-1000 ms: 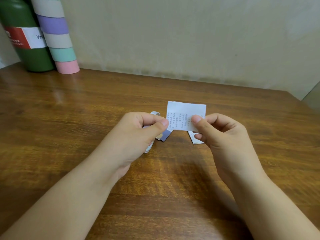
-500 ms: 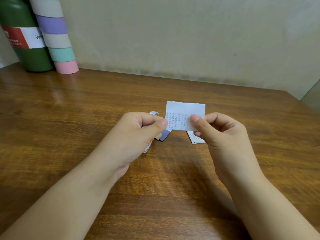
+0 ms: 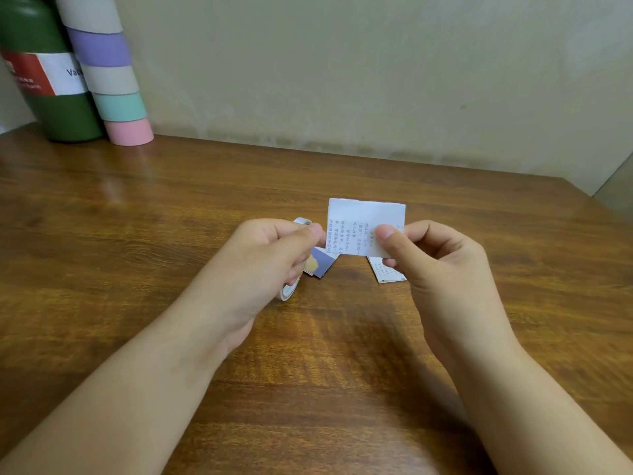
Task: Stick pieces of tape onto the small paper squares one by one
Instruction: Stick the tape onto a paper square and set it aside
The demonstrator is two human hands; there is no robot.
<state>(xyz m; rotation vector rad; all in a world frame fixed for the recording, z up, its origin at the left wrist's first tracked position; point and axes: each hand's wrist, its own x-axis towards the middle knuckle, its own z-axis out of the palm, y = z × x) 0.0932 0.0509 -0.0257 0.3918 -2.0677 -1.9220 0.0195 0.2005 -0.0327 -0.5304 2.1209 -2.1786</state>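
At centre frame, the right hand [image 3: 442, 269] pinches a printed paper square [image 3: 363, 224] between thumb and curled fingers, above the wooden surface [image 3: 137, 234]. The left hand [image 3: 260, 265], fingers curled, grips a tape roll [image 3: 289, 289] just left of it. More paper pieces [image 3: 322, 264] lie beneath.

At the far left of your wooden table [image 3: 137, 234], hard against the wall [image 3: 342, 80], you have a dark green canister [image 3: 44, 108] with a red and white label (only the letters "Va" are readable). Just to its right and touching it leans a tall stack of wide rolls [image 3: 109, 77], banded from the bottom up in pink, mint, beige, purple and beige again; its top runs out of your view.
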